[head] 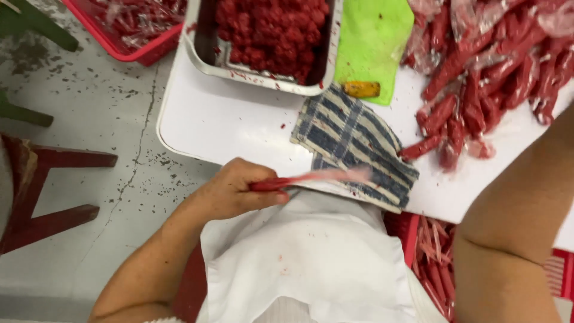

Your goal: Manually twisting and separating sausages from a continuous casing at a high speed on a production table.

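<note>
My left hand [236, 192] is closed around a thin red filled tube in clear plastic [305, 178], held level at the near edge of the white table [227, 125], above my white apron [305, 257]. The tube's free end blurs over a blue-and-white striped cloth [353, 146]. Only my right forearm [517, 233] shows at the lower right; the hand itself is out of frame. A metal tray of red paste [272, 33] stands at the back of the table. A heap of filled red tubes [484, 78] lies at the right.
A green mat [373, 36] with a small yellow object [361, 89] lies beside the tray. A red crate [128, 30] sits on the floor at the upper left, another red crate with tubes [433, 251] under the table's near right. A dark red stool [42, 191] stands at the left.
</note>
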